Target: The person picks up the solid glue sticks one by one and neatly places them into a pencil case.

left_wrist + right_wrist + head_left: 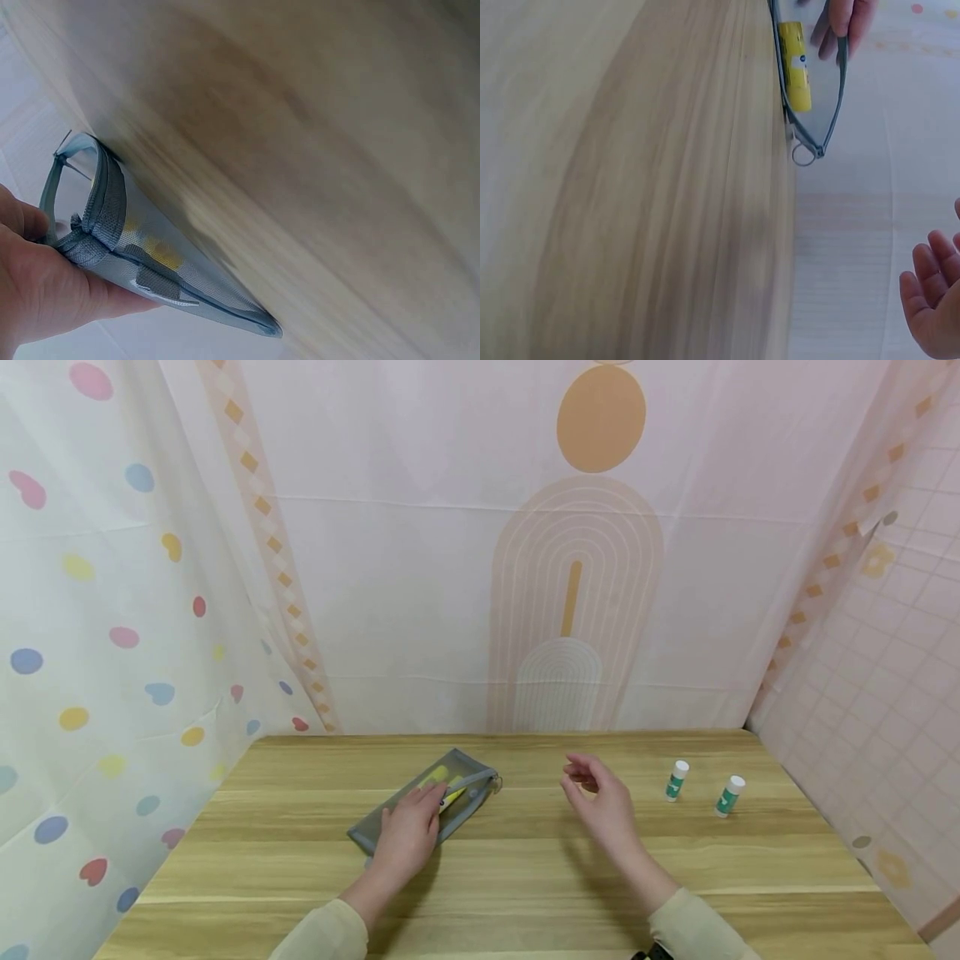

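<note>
A grey mesh zip pouch (462,765) lies slanted on the table, its mouth parted. My left hand (411,828) grips it by one edge of the opening, thumb and fingers on either side of the rim, as the left wrist view shows too. Inside the pouch sits a yellow tube (796,67) with a small white-and-blue label; a second yellow-green item (433,775) shows through the mesh. My right hand (603,797) hovers to the right of the pouch with fingers loosely bent and nothing in them.
Two small green-labelled tubes with white caps, a nearer one (729,797) and a farther one (677,782), stand at the right of the wooden table (517,893). Patterned curtains (405,610) hang behind the table and along both sides. A metal ring (803,155) dangles at the pouch's end.
</note>
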Demonstrator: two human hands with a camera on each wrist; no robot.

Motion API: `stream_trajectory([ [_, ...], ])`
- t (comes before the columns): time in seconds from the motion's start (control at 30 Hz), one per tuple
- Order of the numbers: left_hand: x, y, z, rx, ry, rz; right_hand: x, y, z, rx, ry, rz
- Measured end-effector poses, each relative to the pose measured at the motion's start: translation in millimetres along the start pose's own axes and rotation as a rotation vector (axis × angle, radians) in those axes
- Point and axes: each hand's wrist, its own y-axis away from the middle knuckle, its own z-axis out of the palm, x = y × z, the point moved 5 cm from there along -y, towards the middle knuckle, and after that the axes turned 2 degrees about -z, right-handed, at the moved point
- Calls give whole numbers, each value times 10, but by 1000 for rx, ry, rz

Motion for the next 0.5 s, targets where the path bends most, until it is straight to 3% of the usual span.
stream_trajectory([
  [0.5,4,10,-13,-4,14,-6,118,24,-267,27,152,-105],
])
